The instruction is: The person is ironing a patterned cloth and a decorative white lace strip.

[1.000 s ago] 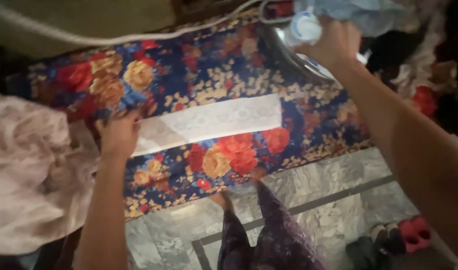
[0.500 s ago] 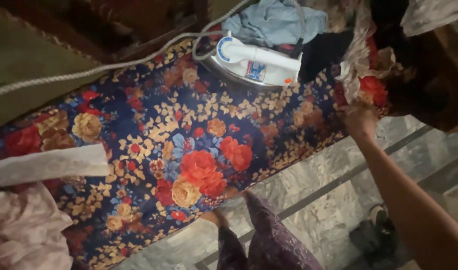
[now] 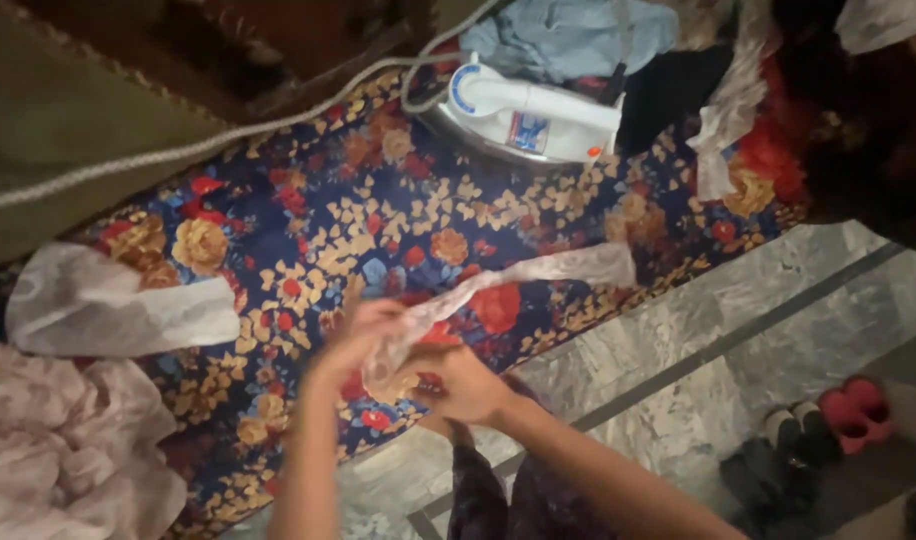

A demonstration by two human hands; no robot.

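White lace strip (image 3: 518, 275) clamped in left hand (image 3: 353, 340) and right hand (image 3: 458, 385), trailing right over floral cloth (image 3: 378, 200).

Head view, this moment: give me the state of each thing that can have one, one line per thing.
Lace strip: lifted, held at one end by both hands, the rest trailing to the right.
Left hand: closed on the lace strip.
Right hand: closed on the lace strip.
Iron: lying on the floral cloth, unheld, cord attached.
White lace piece: lying flat at left, unheld.
Pink fabric: crumpled in a heap.
Blue garment: bunched behind the iron.
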